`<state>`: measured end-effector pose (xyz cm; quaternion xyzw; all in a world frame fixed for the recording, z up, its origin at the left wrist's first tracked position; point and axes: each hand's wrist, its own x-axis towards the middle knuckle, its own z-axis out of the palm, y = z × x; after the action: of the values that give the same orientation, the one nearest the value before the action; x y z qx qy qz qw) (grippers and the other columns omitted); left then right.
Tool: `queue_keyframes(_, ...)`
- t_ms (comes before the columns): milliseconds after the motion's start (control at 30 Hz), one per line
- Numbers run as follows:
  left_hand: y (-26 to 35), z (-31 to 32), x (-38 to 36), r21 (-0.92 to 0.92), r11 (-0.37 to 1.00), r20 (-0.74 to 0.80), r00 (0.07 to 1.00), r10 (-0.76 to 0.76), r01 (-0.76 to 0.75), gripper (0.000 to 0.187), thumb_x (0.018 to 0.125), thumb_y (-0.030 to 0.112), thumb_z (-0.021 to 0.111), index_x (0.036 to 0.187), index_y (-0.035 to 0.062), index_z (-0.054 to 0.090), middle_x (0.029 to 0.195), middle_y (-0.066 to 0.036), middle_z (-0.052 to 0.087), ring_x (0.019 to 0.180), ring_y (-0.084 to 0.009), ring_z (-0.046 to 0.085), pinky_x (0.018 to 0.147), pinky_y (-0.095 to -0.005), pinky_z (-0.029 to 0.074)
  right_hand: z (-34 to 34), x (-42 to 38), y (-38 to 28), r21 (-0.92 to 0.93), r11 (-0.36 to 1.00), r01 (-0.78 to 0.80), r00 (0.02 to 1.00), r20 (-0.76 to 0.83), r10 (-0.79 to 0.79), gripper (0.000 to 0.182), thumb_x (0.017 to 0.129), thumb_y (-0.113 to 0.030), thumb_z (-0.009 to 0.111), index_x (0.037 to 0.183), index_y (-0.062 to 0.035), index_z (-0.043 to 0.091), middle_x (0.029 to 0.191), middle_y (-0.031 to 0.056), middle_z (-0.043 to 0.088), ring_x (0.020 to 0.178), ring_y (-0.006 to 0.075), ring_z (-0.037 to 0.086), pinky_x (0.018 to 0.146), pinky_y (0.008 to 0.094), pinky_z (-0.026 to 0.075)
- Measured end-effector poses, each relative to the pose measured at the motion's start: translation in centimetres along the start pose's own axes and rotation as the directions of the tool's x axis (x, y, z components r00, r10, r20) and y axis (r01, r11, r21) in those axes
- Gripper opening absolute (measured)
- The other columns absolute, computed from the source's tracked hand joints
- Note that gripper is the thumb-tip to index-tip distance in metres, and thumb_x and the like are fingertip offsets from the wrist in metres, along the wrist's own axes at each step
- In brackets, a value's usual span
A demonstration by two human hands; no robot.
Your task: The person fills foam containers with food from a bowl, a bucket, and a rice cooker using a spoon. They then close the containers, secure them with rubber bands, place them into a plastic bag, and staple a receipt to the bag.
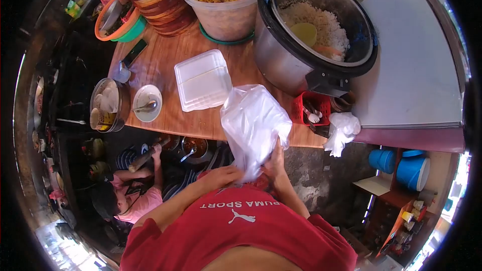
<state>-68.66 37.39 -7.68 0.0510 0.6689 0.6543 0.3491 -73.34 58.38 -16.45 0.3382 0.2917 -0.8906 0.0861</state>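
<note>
A white translucent plastic bag [255, 123] is between my hands at the table's front edge, its lower end gathered close to my red shirt. My left hand [225, 176] is closed at the bag's lower left edge. On the other side my right hand [274, 161] grips the bag, with some fingers hidden behind the plastic. Just beyond the bag lies a closed white foam food box [203, 81], with a band across its lid. The bag touches or overlaps the box's near right corner.
On the wooden table [165, 60] stand a rice cooker [281, 55] holding rice, a tub [221, 15] of yellow food, and a saucer [148, 103] with a spoon. A red basket [312, 109] holds utensils. Lower left, a person in pink [143, 203] holds a wooden handle.
</note>
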Motion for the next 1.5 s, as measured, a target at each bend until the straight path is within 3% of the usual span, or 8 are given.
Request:
queue_keyframes(67,5.1,-3.0,0.6,0.379,0.795,0.397,0.860,0.322,-0.473,0.024,0.084,0.022,0.061,0.096,0.0014,0.063,0.101,-0.012,0.063,0.093,-0.0275,0.058,0.083,-0.0344,0.044,1.1,-1.9,-0.9,0.073,0.993,-0.088,0.996,0.022,0.086,0.057,0.087,-0.040,0.057,0.131,-0.0066,0.040,0.124,0.0088,0.051,0.113,0.0247,0.051,0.093,0.0435,0.044)
queue_keyframes(233,-3.3,-6.3,10.0,-0.441,0.765,-0.551,0.815,0.182,-0.469,0.034,0.095,0.016,0.039,0.124,-0.0004,0.045,0.116,-0.011,0.054,0.105,-0.0210,0.052,0.095,-0.0307,0.040,1.7,-3.5,-1.1,0.086,0.995,0.051,0.998,0.020,-0.053,0.056,0.087,-0.040,0.058,0.129,-0.0064,0.042,0.123,0.0085,0.051,0.113,0.0237,0.051,0.094,0.0439,0.044)
queue_keyframes(467,-6.2,0.7,13.7,-0.159,0.987,-0.160,0.987,-0.010,-0.016,0.039,0.089,0.022,0.045,0.124,0.0031,0.044,0.121,-0.013,0.051,0.111,-0.0244,0.050,0.093,-0.0341,0.041,0.7,-0.2,-0.8,-0.128,0.989,0.070,0.969,-0.227,-0.098,0.044,0.085,-0.032,0.063,0.119,-0.0071,0.052,0.112,0.0051,0.057,0.101,0.0220,0.057,0.084,0.0400,0.050)
queue_keyframes(700,-1.8,-3.5,8.5,0.191,0.981,-0.296,0.950,0.096,-0.039,0.042,0.083,0.017,0.052,0.122,0.0036,0.044,0.124,-0.016,0.047,0.113,-0.0285,0.047,0.089,-0.0349,0.043,-0.5,6.9,0.5,-0.411,0.906,0.095,0.918,-0.316,-0.240,0.070,0.071,-0.045,0.075,0.116,0.0054,0.054,0.105,0.0080,0.058,0.089,0.0184,0.057,0.077,0.0334,0.047)
queue_keyframes(967,0.5,-1.0,11.8,0.986,0.119,-0.163,0.819,0.550,0.116,0.046,0.075,0.010,0.060,0.118,0.0041,0.044,0.126,-0.020,0.044,0.115,-0.0343,0.044,0.086,-0.0366,0.043,-0.8,6.1,-1.7,-0.994,0.069,-0.082,0.932,-0.101,-0.347,0.072,0.077,-0.059,0.060,0.109,0.0061,0.058,0.109,0.0236,0.060,0.103,0.0322,0.058,0.089,0.0391,0.044)
queue_keyframes(1200,12.1,-6.3,10.8,0.752,0.657,-0.297,0.917,0.267,0.052,0.034,0.064,-0.002,0.061,0.096,0.0032,0.049,0.101,-0.018,0.055,0.095,-0.0322,0.056,0.079,-0.0407,0.045,0.6,-1.1,-9.2,-0.715,-0.689,0.115,0.968,0.236,-0.083,0.057,0.074,-0.036,0.067,0.114,0.0029,0.054,0.103,0.0224,0.061,0.102,0.0320,0.059,0.084,0.0419,0.048)
queue_keyframes(1400,18.2,-8.2,11.0,0.501,0.659,0.110,0.796,0.595,-0.561,0.029,0.073,0.000,0.061,0.102,0.0019,0.056,0.102,-0.012,0.058,0.092,-0.0220,0.057,0.076,-0.0295,0.045,13.5,-5.7,-15.6,-0.713,-0.663,0.231,0.915,0.390,-0.100,0.035,0.081,-0.023,0.062,0.109,-0.0036,0.055,0.093,0.0224,0.062,0.087,0.0364,0.061,0.074,0.0441,0.049)
queue_keyframes(1500,16.9,-13.0,9.1,0.553,0.697,-0.275,0.689,0.670,-0.457,0.029,0.078,0.008,0.064,0.106,0.0041,0.057,0.104,-0.010,0.060,0.094,-0.0208,0.059,0.079,-0.0321,0.048,16.9,-1.7,-15.3,-0.657,-0.442,0.611,0.597,0.749,-0.287,0.025,0.088,-0.017,0.054,0.108,-0.0023,0.057,0.092,0.0206,0.062,0.087,0.0376,0.060,0.076,0.0396,0.048)
